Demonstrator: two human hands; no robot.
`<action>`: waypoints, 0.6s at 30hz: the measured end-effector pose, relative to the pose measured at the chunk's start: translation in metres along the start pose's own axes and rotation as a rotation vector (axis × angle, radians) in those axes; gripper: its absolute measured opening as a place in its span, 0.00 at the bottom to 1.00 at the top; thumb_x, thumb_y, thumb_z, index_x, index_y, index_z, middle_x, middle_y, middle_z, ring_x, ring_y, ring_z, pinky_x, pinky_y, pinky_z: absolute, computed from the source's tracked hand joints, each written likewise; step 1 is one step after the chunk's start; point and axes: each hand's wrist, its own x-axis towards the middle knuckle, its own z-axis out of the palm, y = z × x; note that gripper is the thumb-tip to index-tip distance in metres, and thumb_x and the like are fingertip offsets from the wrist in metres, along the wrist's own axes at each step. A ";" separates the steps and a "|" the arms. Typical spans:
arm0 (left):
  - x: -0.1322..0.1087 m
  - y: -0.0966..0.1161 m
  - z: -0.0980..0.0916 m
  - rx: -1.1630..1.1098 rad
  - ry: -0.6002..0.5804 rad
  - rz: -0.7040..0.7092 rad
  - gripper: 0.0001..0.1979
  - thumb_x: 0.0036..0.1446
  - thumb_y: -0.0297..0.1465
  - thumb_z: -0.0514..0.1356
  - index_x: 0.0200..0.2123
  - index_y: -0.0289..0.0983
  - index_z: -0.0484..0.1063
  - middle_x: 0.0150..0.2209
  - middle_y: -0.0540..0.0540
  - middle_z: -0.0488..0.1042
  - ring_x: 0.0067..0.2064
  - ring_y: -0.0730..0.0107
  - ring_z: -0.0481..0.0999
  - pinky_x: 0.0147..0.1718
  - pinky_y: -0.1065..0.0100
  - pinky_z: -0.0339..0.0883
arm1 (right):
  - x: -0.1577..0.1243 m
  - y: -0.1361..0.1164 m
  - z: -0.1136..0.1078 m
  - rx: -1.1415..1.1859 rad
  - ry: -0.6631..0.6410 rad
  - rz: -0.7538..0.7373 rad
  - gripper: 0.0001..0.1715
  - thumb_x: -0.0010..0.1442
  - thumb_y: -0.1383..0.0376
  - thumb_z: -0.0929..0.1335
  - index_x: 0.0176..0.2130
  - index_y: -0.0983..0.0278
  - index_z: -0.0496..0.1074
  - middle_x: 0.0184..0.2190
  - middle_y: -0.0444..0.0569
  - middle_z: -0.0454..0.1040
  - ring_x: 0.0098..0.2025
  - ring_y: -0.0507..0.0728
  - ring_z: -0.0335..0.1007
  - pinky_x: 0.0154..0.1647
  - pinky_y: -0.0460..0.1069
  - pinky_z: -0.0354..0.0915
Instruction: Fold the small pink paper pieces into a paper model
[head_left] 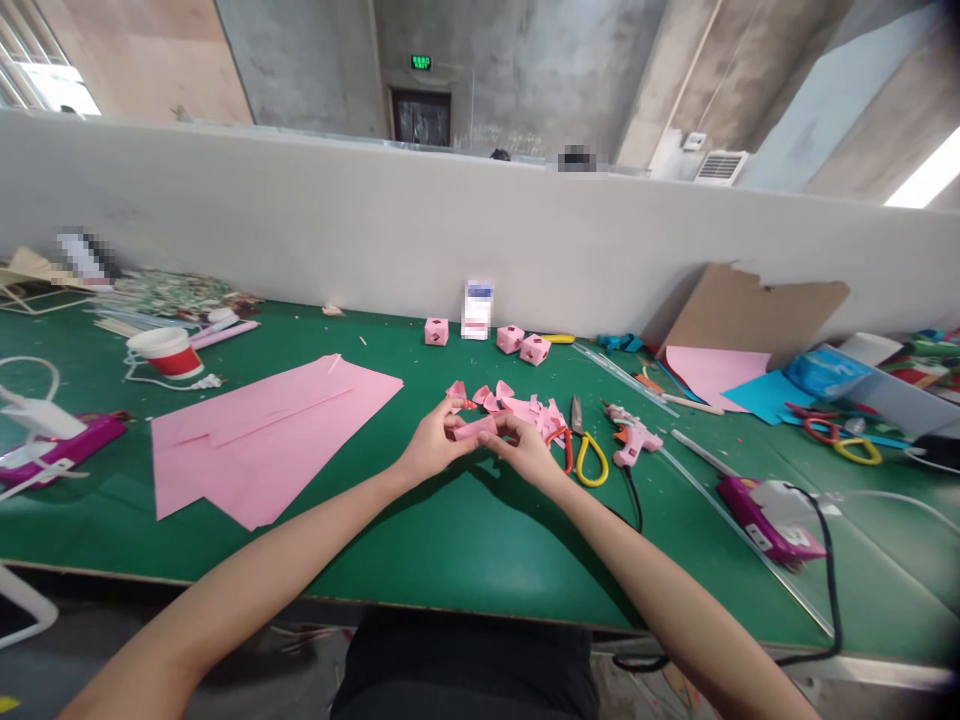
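Between my two hands is a small folded piece of pink paper [474, 429], held just above the green table. My left hand [433, 440] grips its left end, fingers closed round it. From the right, my right hand [523, 447] pinches the other end between thumb and fingers. Just behind the hands lies a pile of pink paper scraps [534, 408]. Scissors [591, 458] with yellow and red handles rest beside my right hand, and a pink glue gun [634, 436] lies further right. Several pink paper cubes [436, 332] with dark openings stand at the back.
Large pink paper sheets [262, 440] lie on the left, near a red and white cup [169, 352]. Purple power strips [772, 525] sit at both sides. Clear glue sticks [750, 540] lie right. Cardboard [750, 310] leans on the white partition [337, 230].
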 end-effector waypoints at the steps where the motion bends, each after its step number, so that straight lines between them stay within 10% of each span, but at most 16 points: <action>1: 0.000 0.000 -0.001 -0.018 0.007 -0.011 0.27 0.48 0.37 0.67 0.49 0.36 0.63 0.25 0.53 0.71 0.28 0.71 0.72 0.29 0.71 0.62 | 0.000 0.000 0.000 -0.009 -0.007 0.007 0.22 0.55 0.48 0.70 0.35 0.65 0.71 0.31 0.47 0.70 0.31 0.53 0.67 0.28 0.47 0.64; 18: -0.002 0.006 0.000 -0.087 -0.046 -0.060 0.28 0.49 0.38 0.67 0.50 0.36 0.63 0.25 0.54 0.70 0.26 0.75 0.69 0.26 0.74 0.59 | -0.004 -0.005 0.000 -0.047 0.013 -0.033 0.23 0.55 0.47 0.70 0.29 0.64 0.69 0.25 0.45 0.69 0.25 0.51 0.61 0.24 0.47 0.58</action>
